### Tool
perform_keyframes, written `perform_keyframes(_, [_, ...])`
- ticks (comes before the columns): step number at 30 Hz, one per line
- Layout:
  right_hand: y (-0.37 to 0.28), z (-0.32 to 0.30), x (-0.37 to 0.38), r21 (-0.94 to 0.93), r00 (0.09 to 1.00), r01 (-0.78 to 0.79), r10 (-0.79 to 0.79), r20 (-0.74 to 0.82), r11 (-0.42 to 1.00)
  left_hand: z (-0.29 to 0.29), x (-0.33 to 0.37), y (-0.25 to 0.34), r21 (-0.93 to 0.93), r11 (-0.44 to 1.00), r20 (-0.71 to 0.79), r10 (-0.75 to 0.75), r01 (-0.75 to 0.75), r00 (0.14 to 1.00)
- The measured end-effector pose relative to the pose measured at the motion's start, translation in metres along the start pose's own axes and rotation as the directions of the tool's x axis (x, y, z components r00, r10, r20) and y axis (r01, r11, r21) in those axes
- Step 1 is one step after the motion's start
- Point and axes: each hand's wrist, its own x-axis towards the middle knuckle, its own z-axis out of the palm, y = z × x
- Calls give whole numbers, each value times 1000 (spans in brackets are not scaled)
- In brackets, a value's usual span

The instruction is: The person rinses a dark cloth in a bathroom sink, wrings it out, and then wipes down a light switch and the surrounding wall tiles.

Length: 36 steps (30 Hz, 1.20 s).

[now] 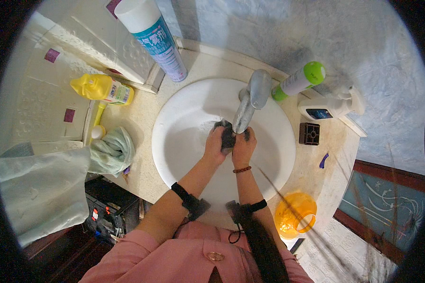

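Note:
Both my hands are over the white washbasin (161,155), just below the spout of the grey metal faucet (256,94). Between them is a small black object (228,137) with a dark, wet look; its exact kind does not show. My left hand (214,145) is closed around its left side. Curled against its right side is my right hand (243,147), with a beaded bracelet at the wrist. The faucet's tip partly covers the right fingers, and a dark patch shows among them.
Behind the basin stand a tall spray can (158,45) and a green-capped can (300,80). To the right are a white spray bottle (330,109), a black square holder (310,134) and an orange container (288,214). A yellow bottle (106,89) and pale cloth (111,153) lie left.

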Motion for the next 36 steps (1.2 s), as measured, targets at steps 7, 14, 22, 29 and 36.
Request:
perform_keyframes(7, [26,18,-4,474,942,-309,333,35,824,12,-18,-10,415,843,-117,423,-342,899])
perform_keyframes(14, [44,24,2,594,864,-471,476,162,653,16,-28,-6,845,117,285,727,-522,624])
perform_keyframes(22, [27,18,-1,685,705,-654,589,395,322,4,-25,6,844,-53,433,653,-533,621])
perform_keyframes(29, [-2,-49,-15,-152,823,-354,385,417,923,-45,-43,39,827,495,10,461,-266,887])
perform_keyframes(36, [-129,-45,20,25,891,-145,120,439,989,-51,-77,71,648,749,-150,308,-142,940])
